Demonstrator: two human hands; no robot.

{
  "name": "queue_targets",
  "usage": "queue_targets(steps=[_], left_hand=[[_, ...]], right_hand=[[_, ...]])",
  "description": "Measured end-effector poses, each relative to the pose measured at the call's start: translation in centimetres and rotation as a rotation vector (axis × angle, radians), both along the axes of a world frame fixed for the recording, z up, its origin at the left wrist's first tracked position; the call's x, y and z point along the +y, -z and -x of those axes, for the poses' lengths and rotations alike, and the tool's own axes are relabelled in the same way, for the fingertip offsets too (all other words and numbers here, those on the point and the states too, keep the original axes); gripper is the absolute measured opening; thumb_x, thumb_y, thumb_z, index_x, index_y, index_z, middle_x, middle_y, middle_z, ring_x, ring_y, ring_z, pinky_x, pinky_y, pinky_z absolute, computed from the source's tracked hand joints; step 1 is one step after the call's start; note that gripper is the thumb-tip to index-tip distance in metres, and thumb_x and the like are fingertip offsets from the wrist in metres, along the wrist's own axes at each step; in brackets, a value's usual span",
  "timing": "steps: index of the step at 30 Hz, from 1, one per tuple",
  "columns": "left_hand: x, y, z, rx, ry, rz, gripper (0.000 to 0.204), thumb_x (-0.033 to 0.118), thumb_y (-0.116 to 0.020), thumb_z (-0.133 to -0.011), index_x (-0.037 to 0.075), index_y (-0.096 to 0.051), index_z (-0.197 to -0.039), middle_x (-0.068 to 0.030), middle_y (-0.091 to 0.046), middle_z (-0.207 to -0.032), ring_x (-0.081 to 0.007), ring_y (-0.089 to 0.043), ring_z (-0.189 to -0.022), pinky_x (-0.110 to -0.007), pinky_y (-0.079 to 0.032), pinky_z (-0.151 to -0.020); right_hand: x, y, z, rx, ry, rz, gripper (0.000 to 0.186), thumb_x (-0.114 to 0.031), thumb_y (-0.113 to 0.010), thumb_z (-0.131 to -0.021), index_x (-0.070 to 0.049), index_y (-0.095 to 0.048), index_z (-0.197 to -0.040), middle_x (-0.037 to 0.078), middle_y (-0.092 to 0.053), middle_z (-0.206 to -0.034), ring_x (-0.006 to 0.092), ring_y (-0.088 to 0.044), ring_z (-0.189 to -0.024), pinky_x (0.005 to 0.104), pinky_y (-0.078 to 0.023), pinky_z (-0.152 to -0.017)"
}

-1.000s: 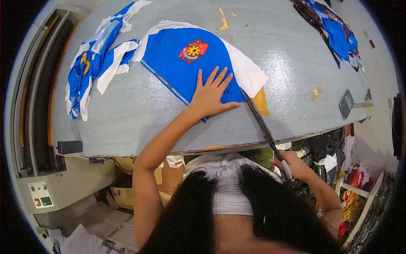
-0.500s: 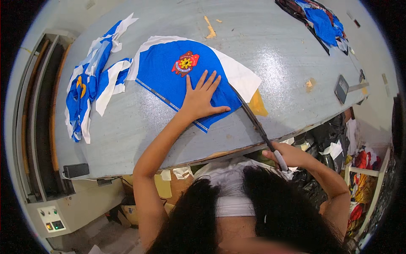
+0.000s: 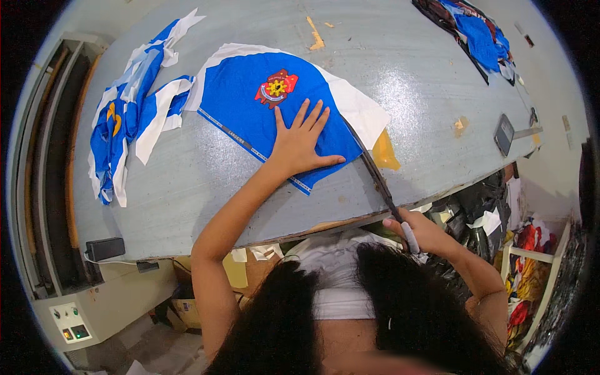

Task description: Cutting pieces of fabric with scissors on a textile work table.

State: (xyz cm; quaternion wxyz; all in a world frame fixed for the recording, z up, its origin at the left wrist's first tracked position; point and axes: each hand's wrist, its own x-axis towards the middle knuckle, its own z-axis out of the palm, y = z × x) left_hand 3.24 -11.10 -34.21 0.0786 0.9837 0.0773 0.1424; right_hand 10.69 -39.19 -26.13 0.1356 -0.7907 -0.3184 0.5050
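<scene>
A blue fabric piece (image 3: 234, 84) with a white border and a red-and-yellow emblem (image 3: 275, 89) lies flat on the grey table. My left hand (image 3: 302, 139) presses on it below the emblem, palm down and fingers spread. At the table's front edge, my right hand (image 3: 422, 232) grips the wrapped handle of long dark shears (image 3: 377, 177). Their blades reach up along the right side of the blue cloth, by the white margin (image 3: 359, 109). Whether the blades are parted is hard to make out.
Blue-and-white fabric scraps (image 3: 128, 106) lie at the left, near a long roller machine (image 3: 53, 169). A dark cloth pile (image 3: 478, 34) sits far right, with a phone (image 3: 504, 134) nearer. A black box (image 3: 105, 249) rests at the front left corner. Black plastic bags (image 3: 459, 219) fill the space below right.
The whole view has shifted slightly. Both hands keep nearly the same places, the left flat on the cloth and the right on the shears.
</scene>
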Motion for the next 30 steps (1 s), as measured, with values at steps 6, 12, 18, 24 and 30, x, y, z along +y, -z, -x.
queue_targets(steps=[6, 12, 18, 24, 30], left_hand=[[-0.4, -0.6, 0.2, 0.098, -0.042, -0.002, 0.101, 0.073, -0.055, -0.062, 0.011, -0.029, -0.138, -0.0067, -0.021, -0.146, -0.0257, -0.015, -0.135, -0.07, 0.0, -0.096], [-0.3, -0.5, 0.3, 0.062, -0.048, 0.017, 0.104, 0.073, -0.055, -0.062, 0.007, -0.028, -0.138, -0.0093, -0.02, -0.146, -0.0233, -0.015, -0.136, -0.07, 0.001, -0.096], [-1.0, -0.2, -0.1, 0.058, -0.049, 0.034, 0.107, 0.073, -0.054, -0.062, 0.001, -0.027, -0.136, -0.0134, -0.022, -0.145, -0.0233, -0.016, -0.135, -0.07, 0.001, -0.096], [-0.9, 0.5, 0.2, -0.028, -0.023, 0.032, 0.108, 0.076, -0.051, -0.061, -0.002, -0.032, -0.133, -0.0154, -0.027, -0.142, -0.0241, -0.019, -0.135, -0.073, 0.0, -0.092], [-0.9, 0.6, 0.3, -0.025, -0.021, 0.026, 0.108, 0.077, -0.05, -0.061, -0.002, -0.032, -0.133, -0.0155, -0.026, -0.142, -0.0243, -0.018, -0.135, -0.073, 0.0, -0.092]], right_hand=[[-0.2, 0.4, 0.6, -0.056, -0.006, -0.115, 0.06, -0.05, -0.041, -0.089, 0.009, -0.052, -0.091, 0.03, -0.058, -0.08, 0.0416, -0.058, -0.082, 0.0424, -0.044, -0.073], [0.7, -0.3, 0.2, 0.032, 0.003, 0.005, 0.046, -0.047, -0.044, -0.09, -0.001, -0.048, -0.092, 0.005, -0.051, -0.055, 0.0163, -0.054, -0.049, 0.0284, -0.042, -0.047], [1.7, 0.2, 0.1, 0.2, 0.131, -0.021, 0.062, -0.057, -0.04, -0.088, 0.004, -0.05, -0.088, 0.009, -0.054, -0.058, 0.0166, -0.057, -0.052, 0.0284, -0.044, -0.047], [2.2, 0.5, 0.6, 0.173, 0.139, -0.072, 0.06, -0.057, -0.038, -0.088, 0.002, -0.05, -0.088, 0.006, -0.053, -0.053, 0.0149, -0.054, -0.047, 0.027, -0.042, -0.044], [3.3, 0.2, 0.2, 0.269, 0.178, -0.08, 0.053, -0.051, -0.035, -0.092, -0.005, -0.044, -0.066, 0.006, -0.05, -0.051, 0.0159, -0.055, -0.046, 0.0266, -0.042, -0.045]])
